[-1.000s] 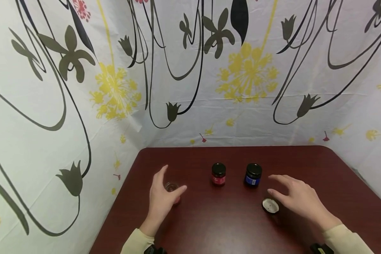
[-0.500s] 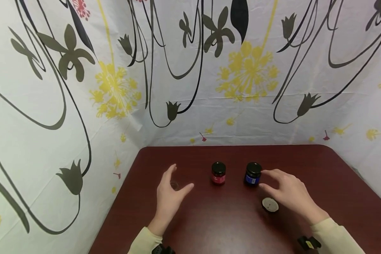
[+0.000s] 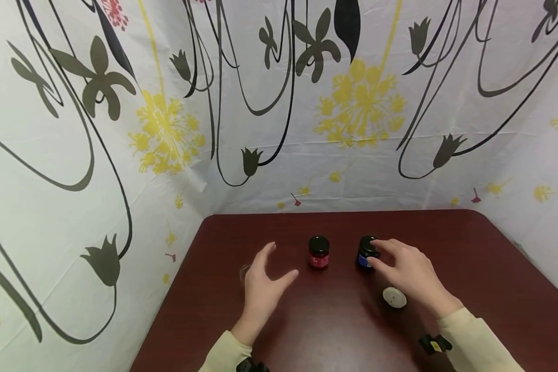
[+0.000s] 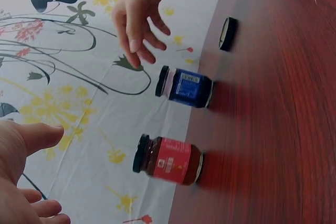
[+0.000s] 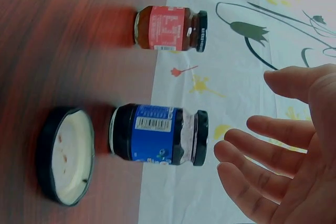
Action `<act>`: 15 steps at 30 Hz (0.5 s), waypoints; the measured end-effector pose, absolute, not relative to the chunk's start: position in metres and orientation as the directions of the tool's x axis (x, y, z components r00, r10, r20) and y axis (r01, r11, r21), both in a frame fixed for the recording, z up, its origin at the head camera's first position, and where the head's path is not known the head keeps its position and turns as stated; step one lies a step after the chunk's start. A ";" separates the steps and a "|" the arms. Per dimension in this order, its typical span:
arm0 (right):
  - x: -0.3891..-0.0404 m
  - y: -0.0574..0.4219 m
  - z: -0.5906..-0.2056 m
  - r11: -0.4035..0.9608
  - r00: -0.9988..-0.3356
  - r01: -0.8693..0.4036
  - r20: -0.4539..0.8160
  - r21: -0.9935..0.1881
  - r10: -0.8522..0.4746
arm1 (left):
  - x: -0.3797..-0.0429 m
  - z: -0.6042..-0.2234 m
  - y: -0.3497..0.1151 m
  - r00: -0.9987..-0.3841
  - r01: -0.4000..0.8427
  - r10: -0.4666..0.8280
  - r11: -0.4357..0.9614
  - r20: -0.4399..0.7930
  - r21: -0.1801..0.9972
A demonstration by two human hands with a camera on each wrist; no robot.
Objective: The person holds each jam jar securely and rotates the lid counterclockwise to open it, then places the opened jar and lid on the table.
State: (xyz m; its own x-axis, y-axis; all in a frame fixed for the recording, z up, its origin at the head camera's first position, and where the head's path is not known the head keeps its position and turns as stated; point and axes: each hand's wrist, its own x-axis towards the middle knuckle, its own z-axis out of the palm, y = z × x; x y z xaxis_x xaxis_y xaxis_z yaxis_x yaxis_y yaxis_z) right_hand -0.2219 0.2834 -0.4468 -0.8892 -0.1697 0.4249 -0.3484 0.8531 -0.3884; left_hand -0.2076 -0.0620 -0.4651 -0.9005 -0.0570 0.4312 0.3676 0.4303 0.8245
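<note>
I'd bring the right hand [image 3: 406,268] in slow, thumb one side of the blue-label jar [image 5: 155,132], fingers the other; mind the loose lid [image 3: 394,297] below that thumb. Fingers look loosely spread, nothing in them, jar just beyond the tips. Left hand's [image 3: 265,289] wide too, empty; red-label jar [image 3: 319,253] sits past its thumb.

Bright light, soft glare on tbl [image 3: 325,325], sl. blur in wrist pics
</note>
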 end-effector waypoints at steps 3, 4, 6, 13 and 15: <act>-0.226 0.279 -0.444 0.845 -0.887 -0.359 0.426 -0.397 -0.177 | -0.209 -0.466 -0.057 -0.907 0.367 -0.047 0.401 0.419 0.839; -0.228 0.278 -0.444 0.842 -0.889 -0.358 0.423 -0.402 -0.176 | -0.209 -0.467 -0.056 -0.909 0.364 -0.047 0.396 0.414 0.843; -0.230 0.275 -0.443 0.838 -0.894 -0.355 0.414 -0.415 -0.173 | -0.211 -0.469 -0.053 -0.911 0.363 -0.045 0.379 0.409 0.851; -0.236 0.265 -0.444 0.821 -0.908 -0.349 0.380 -0.452 -0.177 | -0.217 -0.475 -0.045 -0.912 0.367 -0.034 0.383 0.410 0.848; -0.238 0.263 -0.444 0.822 -0.907 -0.353 0.381 -0.447 -0.182 | -0.218 -0.477 -0.043 -0.912 0.365 -0.035 0.384 0.408 0.848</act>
State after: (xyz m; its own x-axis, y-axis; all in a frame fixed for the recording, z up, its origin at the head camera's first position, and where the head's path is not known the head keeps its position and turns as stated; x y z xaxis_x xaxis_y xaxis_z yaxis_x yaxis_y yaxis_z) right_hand -0.2382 0.2626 -0.4443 -0.9066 -0.1821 0.3807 -0.3528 0.8219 -0.4471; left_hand -0.2185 -0.0429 -0.4771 -0.9122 -0.0346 0.4083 0.3650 0.3841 0.8481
